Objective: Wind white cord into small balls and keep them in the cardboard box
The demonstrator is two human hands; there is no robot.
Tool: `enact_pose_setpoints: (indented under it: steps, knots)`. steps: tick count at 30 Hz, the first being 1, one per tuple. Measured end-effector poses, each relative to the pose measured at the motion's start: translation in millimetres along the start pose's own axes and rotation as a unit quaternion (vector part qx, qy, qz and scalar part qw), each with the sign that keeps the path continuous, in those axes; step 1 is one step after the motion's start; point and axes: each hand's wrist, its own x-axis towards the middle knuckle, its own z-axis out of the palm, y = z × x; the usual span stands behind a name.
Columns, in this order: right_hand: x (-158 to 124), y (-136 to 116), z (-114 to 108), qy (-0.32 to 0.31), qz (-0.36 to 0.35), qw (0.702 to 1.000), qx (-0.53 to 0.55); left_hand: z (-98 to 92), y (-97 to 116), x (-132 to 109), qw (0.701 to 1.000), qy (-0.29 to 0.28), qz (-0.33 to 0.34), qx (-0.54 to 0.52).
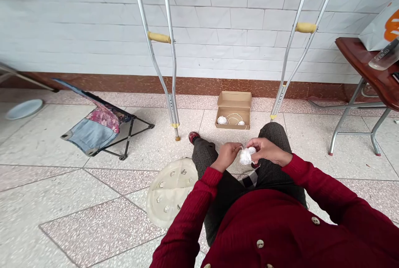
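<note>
Head view: both hands meet over the knees at the middle of the frame. The right hand [268, 151] has its fingers curled around a ball of white thread [246, 156]. The left hand [230, 154] has its fingers pinched narrow against the ball's 9 o'clock side. At 12 o'clock from the hands, an open cardboard box [234, 101] sits on the floor [46, 168] and holds more white balls. A folding stool [99, 124] lies at 10 o'clock. A table [364, 62] stands at 2 o'clock.

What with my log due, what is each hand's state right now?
Left hand: closed, fingertips pinching at the white ball of string.
Right hand: closed around the ball of string.
</note>
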Motion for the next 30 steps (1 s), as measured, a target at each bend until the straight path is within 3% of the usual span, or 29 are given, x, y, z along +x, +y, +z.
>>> enact_pose_setpoints:
  steps: [3, 6, 9, 14, 17, 23, 27, 30]
  knots:
    - [10.2, 23.0, -1.1, 0.001, 0.043, 0.998, -0.04, -23.8, 17.5, 16.7, 0.993, -0.006, 0.061, 0.104]
    - [32.1, 39.0, -14.3, 0.105, 0.023, 0.992, -0.059, -35.6, 39.0, 24.1, 0.978, -0.009, 0.097, 0.186]
    - [54.2, 43.9, -30.8, 0.203, -0.01, 0.978, -0.054, -29.0, 54.2, 19.0, 0.974, 0.002, 0.096, 0.205]
    - [63.1, 35.4, -36.1, 0.254, -0.085, 0.964, 0.001, 0.9, 49.1, -4.4, 0.997, 0.007, 0.006, 0.081]
    - [50.6, 21.9, -28.6, 0.221, -0.089, 0.969, 0.071, 15.6, 30.1, -19.0, 1.0, -0.013, -0.016, -0.004]
    - [9.7, -2.0, -5.6, 0.055, -0.022, 0.996, 0.062, 28.2, -5.4, -28.3, 0.998, -0.002, -0.065, -0.017]
    - [-3.4, 11.8, 8.8, -0.013, 0.001, 1.0, 0.02, 17.4, -2.8, -13.4, 0.999, -0.038, -0.001, -0.015]
    - [1.7, 36.0, 7.3, 0.022, 0.027, 0.999, -0.02, 1.5, 5.7, 1.4, 0.997, -0.021, 0.054, 0.048]
